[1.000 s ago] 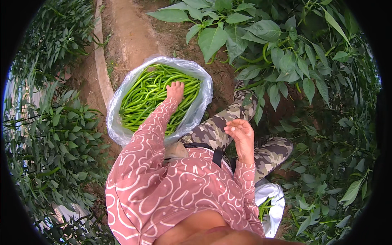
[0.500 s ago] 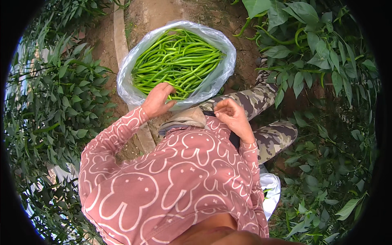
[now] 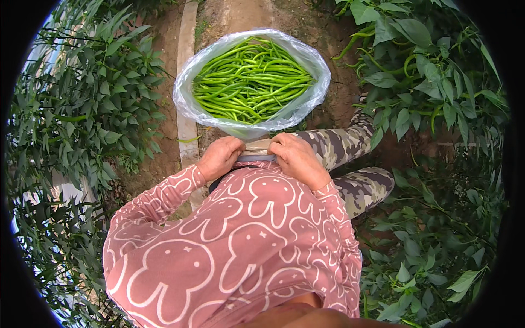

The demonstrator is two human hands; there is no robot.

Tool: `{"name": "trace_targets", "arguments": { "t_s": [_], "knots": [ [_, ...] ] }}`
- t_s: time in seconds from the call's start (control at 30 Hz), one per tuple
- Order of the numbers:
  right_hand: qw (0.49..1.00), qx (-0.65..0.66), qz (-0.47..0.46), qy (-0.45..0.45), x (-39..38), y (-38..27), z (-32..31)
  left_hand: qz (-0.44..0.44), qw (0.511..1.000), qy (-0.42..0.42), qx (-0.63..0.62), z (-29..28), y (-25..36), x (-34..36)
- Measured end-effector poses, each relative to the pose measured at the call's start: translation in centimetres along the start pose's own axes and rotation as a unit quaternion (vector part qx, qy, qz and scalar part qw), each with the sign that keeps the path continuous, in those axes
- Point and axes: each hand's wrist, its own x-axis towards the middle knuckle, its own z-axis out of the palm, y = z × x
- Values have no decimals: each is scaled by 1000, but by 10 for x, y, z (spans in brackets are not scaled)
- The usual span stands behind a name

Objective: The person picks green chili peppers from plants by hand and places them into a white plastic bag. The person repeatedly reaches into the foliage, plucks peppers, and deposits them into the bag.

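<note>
My left hand (image 3: pixel 220 158) is closed at the left end of a beige, grey-edged cloth pouch (image 3: pixel 256 146) at my waist. At its other end my right hand (image 3: pixel 299 159) has its fingers curled over the edge. The pouch's inside is hidden from view. Just beyond it stands a clear plastic bag (image 3: pixel 184 90), its mouth wide and filled with long green chili peppers (image 3: pixel 251 82). Neither hand touches those peppers. One yellowish-green pepper (image 3: pixel 190 140) lies on the ground beyond my left hand.
Leafy pepper plants (image 3: pixel 109 93) line the left side, and more plants (image 3: pixel 426 71) with hanging peppers lean in at the right. A pale strip (image 3: pixel 186 54) runs along the soil path (image 3: pixel 232 13). My camouflage-trousered legs (image 3: pixel 342 145) bend out to the right.
My left hand has left the peppers and come back to the pouch. My right hand has moved left and now grips the pouch's other end. The bag appears further right in view.
</note>
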Motion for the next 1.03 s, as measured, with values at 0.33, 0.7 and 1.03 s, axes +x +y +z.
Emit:
{"name": "trace_targets", "arguments": {
  "t_s": [0.33, 0.7, 1.03],
  "knots": [
    [987, -20, -106, 117, -5, -4, 4, 30, 998, -29, 52, 9, 13, -4],
    [996, 36, 69, -34, -25, 33, 1, 111, 982, -23, 149, 22, 8, 28],
    [998, -65, 17, 3, -10, 50, 31, 120, 983, -61, 121, 9, -11, 28]
  ]
}}
